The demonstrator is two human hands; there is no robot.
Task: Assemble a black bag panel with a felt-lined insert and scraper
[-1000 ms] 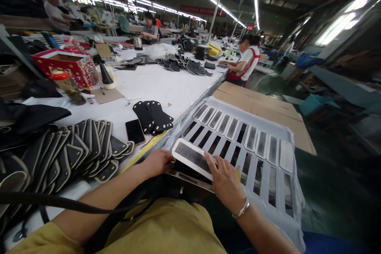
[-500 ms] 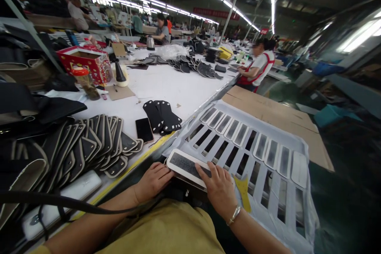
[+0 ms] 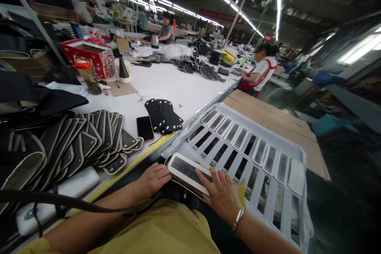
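An oblong piece [image 3: 190, 170] with rounded ends, a pale rim and a dark speckled strip down its middle lies in front of me. Beneath its near edge shows a brownish side with a pale lower edge. My left hand [image 3: 154, 181] has its fingers closed at the piece's left end. Across the right part, my right hand [image 3: 222, 193] has one digit on the dark strip and the other fingers bent over the far rim. Part of a yellow flat piece [image 3: 241, 192] shows behind this hand. Similar oblong pieces [image 3: 240, 138] lie on the slatted, cloth-covered rack [image 3: 275, 206].
On the white table [image 3: 154, 83] are black leather-like pieces [image 3: 163, 115], a phone [image 3: 145, 128] and pale-edged dark panels [image 3: 98, 139]. A power bank-like white case [image 3: 74, 186] lies near my left arm. Cardboard [image 3: 268, 121] adjoins the rack. A co-worker [image 3: 258, 73] stands beyond.
The oblong piece has tipped slightly, so more of its near side shows. My right hand has shifted a little right and covers more of the yellow piece. The view has moved slightly.
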